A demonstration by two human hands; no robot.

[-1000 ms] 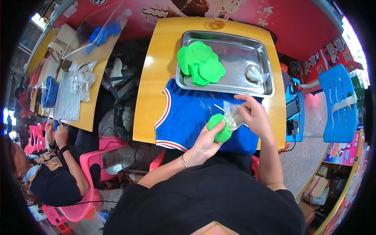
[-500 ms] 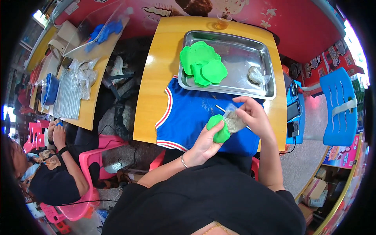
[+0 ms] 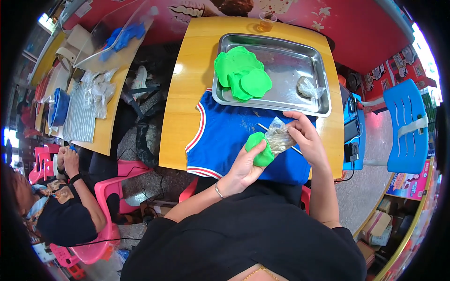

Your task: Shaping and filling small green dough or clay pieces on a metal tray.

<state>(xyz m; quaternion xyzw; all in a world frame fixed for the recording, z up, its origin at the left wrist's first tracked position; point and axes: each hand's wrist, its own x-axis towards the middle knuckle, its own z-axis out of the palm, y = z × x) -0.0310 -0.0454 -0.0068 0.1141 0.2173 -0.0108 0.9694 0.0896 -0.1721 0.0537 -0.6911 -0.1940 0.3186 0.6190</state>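
Observation:
My left hand (image 3: pixel 244 169) is closed round a bright green, soft-looking rounded piece (image 3: pixel 260 151), with the thumb across its upper side. Against its right edge sits a crumpled clear plastic bag (image 3: pixel 280 136) with something grey-brown in it. The fingers of my right hand (image 3: pixel 305 138) pinch that bag from the right. Beneath both hands a blue sleeveless jersey (image 3: pixel 218 140) with red and white trim covers the table's near part. A thin pale stick (image 3: pixel 296 150) lies on the jersey, partly hidden behind the bag and the hands.
Beyond the jersey, a metal tray (image 3: pixel 290 47) holds several flat green pieces (image 3: pixel 241 75) and another bagged grey lump (image 3: pixel 309 87). A cup (image 3: pixel 266 22) stands at the yellow table's (image 3: pixel 183 98) far edge. Blue chair (image 3: pixel 407 124) at right; seated person (image 3: pixel 65 206) at left.
My right hand has shifted slightly down and right, its fingers now further along the bag. More of the bag shows upright beside the green piece, which stays in my left hand.

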